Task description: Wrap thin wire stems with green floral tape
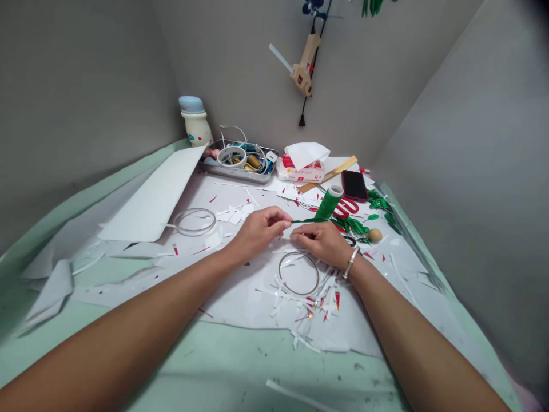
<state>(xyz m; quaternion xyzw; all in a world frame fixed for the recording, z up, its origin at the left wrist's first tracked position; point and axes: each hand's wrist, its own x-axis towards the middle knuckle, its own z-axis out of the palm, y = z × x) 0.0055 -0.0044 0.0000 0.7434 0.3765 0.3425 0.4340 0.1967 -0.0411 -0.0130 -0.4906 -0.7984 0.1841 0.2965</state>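
Note:
My left hand (259,229) and my right hand (321,243) are close together above the paper-covered table, fingers pinched. A strip of green tape (306,220) runs from a green tape roll (327,203) into my fingers, and both hands seem to grip it. Whatever else lies between my fingertips is hidden. Just below my right hand lies a thin wire ring (299,273) among white and red paper scraps (309,300). Green leaf pieces (354,226) and a small wooden ball (374,235) are to the right of my right hand.
Red-handled scissors (345,208), a phone (354,185), a tissue pack (301,167), a metal tray (238,164) of tape and wires, a second clear ring (194,221) and a large white sheet (154,194) lie on the table. A glue gun (304,66) hangs on the wall.

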